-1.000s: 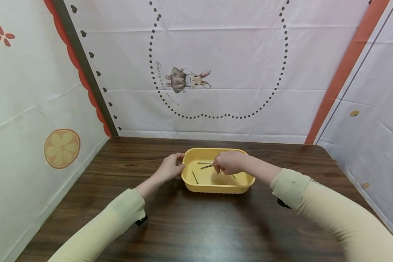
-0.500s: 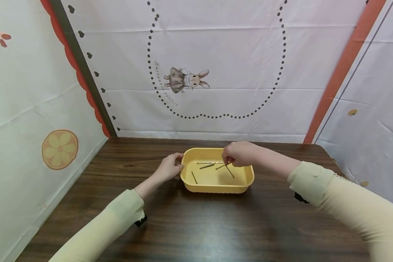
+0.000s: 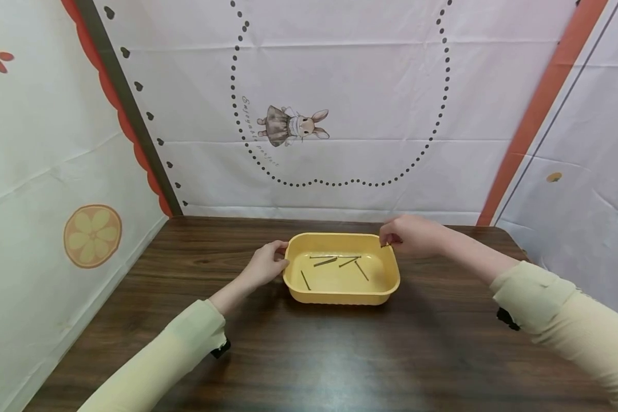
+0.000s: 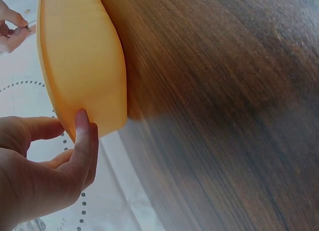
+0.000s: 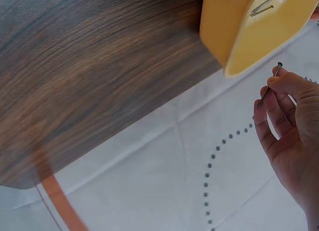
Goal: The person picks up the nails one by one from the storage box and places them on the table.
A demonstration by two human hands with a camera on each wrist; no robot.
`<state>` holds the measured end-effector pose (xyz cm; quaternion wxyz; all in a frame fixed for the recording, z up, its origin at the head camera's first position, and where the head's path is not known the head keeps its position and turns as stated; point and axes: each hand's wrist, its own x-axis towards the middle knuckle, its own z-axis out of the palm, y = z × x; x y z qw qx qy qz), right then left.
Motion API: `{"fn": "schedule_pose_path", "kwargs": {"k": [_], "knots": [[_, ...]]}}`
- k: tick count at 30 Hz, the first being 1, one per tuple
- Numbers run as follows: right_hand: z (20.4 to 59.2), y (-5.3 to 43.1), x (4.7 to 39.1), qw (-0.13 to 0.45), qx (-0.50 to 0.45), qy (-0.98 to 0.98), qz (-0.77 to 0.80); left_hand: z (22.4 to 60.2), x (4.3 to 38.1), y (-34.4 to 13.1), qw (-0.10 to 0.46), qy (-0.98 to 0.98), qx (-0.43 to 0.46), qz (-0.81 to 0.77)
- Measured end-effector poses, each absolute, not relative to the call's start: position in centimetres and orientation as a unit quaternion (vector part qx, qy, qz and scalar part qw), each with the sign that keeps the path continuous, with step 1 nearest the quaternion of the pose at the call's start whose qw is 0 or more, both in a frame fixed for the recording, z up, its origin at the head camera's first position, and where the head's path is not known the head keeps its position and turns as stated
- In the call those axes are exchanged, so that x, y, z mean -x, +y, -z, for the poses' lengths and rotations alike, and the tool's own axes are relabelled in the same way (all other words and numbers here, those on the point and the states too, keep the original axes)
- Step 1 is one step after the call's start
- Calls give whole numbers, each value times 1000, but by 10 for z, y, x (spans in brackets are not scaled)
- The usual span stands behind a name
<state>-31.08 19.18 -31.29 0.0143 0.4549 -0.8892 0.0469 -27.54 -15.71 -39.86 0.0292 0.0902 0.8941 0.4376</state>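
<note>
A yellow plastic tray stands on the table, with several dark nails scattered over its floor. At its left end my left hand grips the rim; in the left wrist view, the thumb and fingers lie on either side of the tray wall. My right hand is raised over the tray's back right corner. Between its thumb and fingertips it pinches a single nail, whose head and point both show in the right wrist view.
The tray rests toward the back of a dark wood-grain table. Behind the table hangs a white printed cloth, and similar cloths close off the left and right sides.
My right hand has risen out of the tray and moved right to its back right corner, carrying a nail. The left hand stays on the rim, and the tray keeps its place.
</note>
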Motion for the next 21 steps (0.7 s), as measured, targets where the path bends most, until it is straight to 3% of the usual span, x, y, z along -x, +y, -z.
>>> {"fn": "schedule_pose_path", "kwargs": {"k": [13,21], "knots": [[326,217,315,74,-444,-890,-67,399,275,-157,35,891,-87,-444],[336,236,317,61,-412,-906,-73,398,275,-157,31,893,-88,-441]]}}
